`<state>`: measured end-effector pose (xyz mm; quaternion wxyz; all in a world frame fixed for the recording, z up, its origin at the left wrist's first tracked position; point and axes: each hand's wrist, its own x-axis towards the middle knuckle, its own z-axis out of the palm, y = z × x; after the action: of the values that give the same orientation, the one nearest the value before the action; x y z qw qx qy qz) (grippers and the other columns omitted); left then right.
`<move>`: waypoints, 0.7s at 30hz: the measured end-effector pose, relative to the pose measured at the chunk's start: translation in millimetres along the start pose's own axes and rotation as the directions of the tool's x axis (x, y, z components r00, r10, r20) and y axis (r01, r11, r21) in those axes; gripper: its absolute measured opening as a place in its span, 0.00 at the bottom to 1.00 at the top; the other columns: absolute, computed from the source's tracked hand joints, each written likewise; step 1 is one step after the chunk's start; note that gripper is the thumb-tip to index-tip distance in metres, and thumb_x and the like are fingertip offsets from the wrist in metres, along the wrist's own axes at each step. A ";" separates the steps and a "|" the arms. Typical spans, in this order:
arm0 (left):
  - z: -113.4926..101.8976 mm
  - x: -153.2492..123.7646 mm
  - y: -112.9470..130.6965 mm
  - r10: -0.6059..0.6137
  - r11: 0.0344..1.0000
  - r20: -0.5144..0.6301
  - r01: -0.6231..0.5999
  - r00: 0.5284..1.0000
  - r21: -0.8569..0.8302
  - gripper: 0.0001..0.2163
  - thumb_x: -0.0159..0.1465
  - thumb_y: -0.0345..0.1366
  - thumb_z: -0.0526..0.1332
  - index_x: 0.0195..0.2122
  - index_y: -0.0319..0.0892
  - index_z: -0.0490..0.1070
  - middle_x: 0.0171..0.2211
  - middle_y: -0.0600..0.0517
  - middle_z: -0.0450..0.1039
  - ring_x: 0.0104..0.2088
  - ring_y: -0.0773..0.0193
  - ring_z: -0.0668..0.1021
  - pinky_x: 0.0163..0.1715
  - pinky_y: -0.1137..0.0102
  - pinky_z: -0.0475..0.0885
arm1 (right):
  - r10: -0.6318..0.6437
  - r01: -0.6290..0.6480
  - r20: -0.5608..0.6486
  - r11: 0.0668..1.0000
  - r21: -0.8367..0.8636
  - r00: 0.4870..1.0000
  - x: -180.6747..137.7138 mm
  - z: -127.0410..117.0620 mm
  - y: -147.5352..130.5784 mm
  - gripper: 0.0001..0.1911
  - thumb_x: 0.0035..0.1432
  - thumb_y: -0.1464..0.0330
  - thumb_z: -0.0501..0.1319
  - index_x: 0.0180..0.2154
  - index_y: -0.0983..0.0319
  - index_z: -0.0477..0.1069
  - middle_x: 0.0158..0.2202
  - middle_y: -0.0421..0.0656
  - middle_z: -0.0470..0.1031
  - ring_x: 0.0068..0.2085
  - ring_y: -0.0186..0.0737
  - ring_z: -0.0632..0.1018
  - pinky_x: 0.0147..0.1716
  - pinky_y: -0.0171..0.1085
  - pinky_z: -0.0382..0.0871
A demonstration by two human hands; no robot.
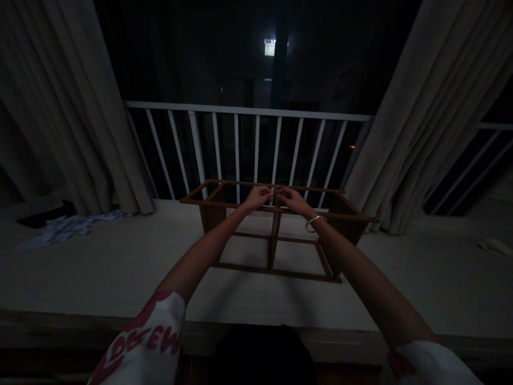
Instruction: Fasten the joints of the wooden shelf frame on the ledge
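A brown wooden shelf frame (273, 240) lies on its side on a pale ledge, its open compartments facing up. My left hand (257, 198) is over the middle of its upper side, thumb and fingers pinched together. Close beside it, my right hand (293, 200) has its fingers curled in a pinch above the middle divider. The two sets of fingertips almost meet. Something tiny and pale may be between them, but it is too small and dim to name. A silvery bracelet (315, 223) circles my right wrist.
A white railing (256, 111) stands behind the frame, before a dark window. Beige curtains hang at the left (76, 107) and right (425, 117). Crumpled patterned cloth or paper (76, 225) lies on the ledge (132, 278) at left. The ledge's front edge is near me.
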<state>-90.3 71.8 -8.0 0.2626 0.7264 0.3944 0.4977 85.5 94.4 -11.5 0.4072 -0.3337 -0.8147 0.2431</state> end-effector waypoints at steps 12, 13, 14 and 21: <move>1.2 -0.7 7.9 -0.162 0.981 0.101 0.172 0.982 -0.094 0.10 0.48 0.39 0.64 0.26 0.35 0.74 0.24 0.49 0.74 0.28 0.65 0.74 0.33 0.70 0.67 | -0.036 0.022 0.077 0.983 0.181 0.996 -1.1 -0.8 -9.3 0.20 0.51 0.58 0.58 0.43 0.63 0.71 0.31 0.43 0.75 0.34 0.38 0.74 0.37 0.39 0.68; 1.8 -0.6 7.7 -0.158 0.980 0.101 0.168 0.982 -0.102 0.10 0.48 0.38 0.65 0.26 0.35 0.74 0.24 0.50 0.74 0.28 0.65 0.74 0.33 0.70 0.67 | -0.044 0.030 0.076 0.983 0.183 0.996 -0.8 -1.0 -8.6 0.20 0.51 0.58 0.58 0.42 0.63 0.71 0.31 0.42 0.75 0.34 0.38 0.74 0.37 0.39 0.68; 2.2 -0.4 7.1 -0.154 0.980 0.100 0.165 0.983 -0.108 0.10 0.47 0.38 0.65 0.26 0.36 0.74 0.24 0.50 0.74 0.28 0.65 0.74 0.34 0.69 0.67 | -0.053 0.039 0.070 0.982 0.187 0.996 -0.6 -1.4 -7.6 0.19 0.50 0.58 0.58 0.41 0.63 0.72 0.31 0.42 0.75 0.34 0.38 0.74 0.38 0.39 0.68; 0.5 -0.7 -1.0 -0.132 0.984 0.190 0.152 0.973 -0.094 0.12 0.48 0.38 0.64 0.31 0.36 0.75 0.27 0.49 0.75 0.30 0.66 0.74 0.32 0.71 0.67 | -0.055 0.061 -0.057 0.991 0.115 0.997 2.5 -5.2 2.2 0.16 0.49 0.57 0.58 0.32 0.64 0.72 0.32 0.42 0.74 0.34 0.37 0.73 0.36 0.35 0.66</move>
<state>-90.3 71.8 -9.4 0.3717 0.7236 0.3922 0.4294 89.4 98.3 -8.8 0.4548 -0.2919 -0.7972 0.2693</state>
